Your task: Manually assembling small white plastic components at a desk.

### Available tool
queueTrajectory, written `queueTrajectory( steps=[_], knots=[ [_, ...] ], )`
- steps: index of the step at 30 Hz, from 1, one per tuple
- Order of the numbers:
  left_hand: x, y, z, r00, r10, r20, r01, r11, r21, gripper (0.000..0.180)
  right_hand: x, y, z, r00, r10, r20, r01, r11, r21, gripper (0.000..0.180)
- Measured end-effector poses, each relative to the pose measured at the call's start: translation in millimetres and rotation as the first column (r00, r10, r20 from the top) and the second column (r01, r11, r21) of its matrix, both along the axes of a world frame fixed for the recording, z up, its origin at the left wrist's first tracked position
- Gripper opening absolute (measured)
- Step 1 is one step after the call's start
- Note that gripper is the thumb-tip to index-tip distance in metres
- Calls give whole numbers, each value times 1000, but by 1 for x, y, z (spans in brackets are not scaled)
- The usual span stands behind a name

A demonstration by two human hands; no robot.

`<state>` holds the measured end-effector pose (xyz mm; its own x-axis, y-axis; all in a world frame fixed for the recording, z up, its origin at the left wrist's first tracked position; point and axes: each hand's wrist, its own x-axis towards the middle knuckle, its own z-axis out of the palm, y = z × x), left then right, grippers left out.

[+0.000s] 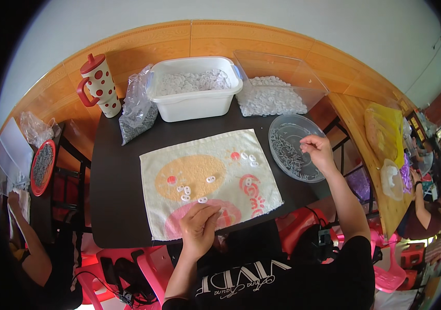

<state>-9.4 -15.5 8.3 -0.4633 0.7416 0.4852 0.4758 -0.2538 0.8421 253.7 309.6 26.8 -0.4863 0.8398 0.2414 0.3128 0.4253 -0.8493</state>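
My left hand [199, 227] is over the near edge of a printed towel [205, 147], fingers curled together; what they hold, if anything, is hidden. Just beyond its fingertips lies a small white oval piece with two holes [202, 200]. More such white pieces [186, 198] lie loosely on the towel, some at its far right. My right hand [317, 151] reaches over a clear round tub [315, 124] on the right, thumb and fingers pinched; anything between them is too small to make out. Slender small grey pieces [287, 155] lie in the tub, mostly along its left side.
At the back stand a white bin [194, 107] and a clear box [303, 82], both holding white pieces. Left of them are a bag of grey pieces [139, 111] and a dotted tumbler [101, 85]. Other people sit left and right; a red tray [43, 165] stands left.
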Motion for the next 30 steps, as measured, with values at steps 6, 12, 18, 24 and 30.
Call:
queueTrajectory(
  steps=[6, 12, 18, 24, 30],
  knots=[
    [0, -1, -1, 1000, -3, 3, 3, 1000, -6, 15, -5, -9, 10, 998, 69, 2, -69, 997, 41, 13],
    [0, -1, -1, 1000, -4, 6, 4, 1000, 7, 15, -10, -16, 17, 998, 69, 11, -69, 997, 37, 12],
    [0, 0, 0, 1000, -10, 12, 10, 1000, 12, 14, -9, -17, 14, 997, 63, 32, -64, 997, 38, 9],
    [-1, -2, 1, 999, -35, 7, 35, 999, -39, 15, -7, -16, 17, 997, 64, 46, -63, 998, -27, 5],
    [-2, -2, -1, 998, -43, 35, 43, 999, 1, 15, -22, -47, 43, 991, 45, -125, -78, 957, -279, 11]
  ],
)
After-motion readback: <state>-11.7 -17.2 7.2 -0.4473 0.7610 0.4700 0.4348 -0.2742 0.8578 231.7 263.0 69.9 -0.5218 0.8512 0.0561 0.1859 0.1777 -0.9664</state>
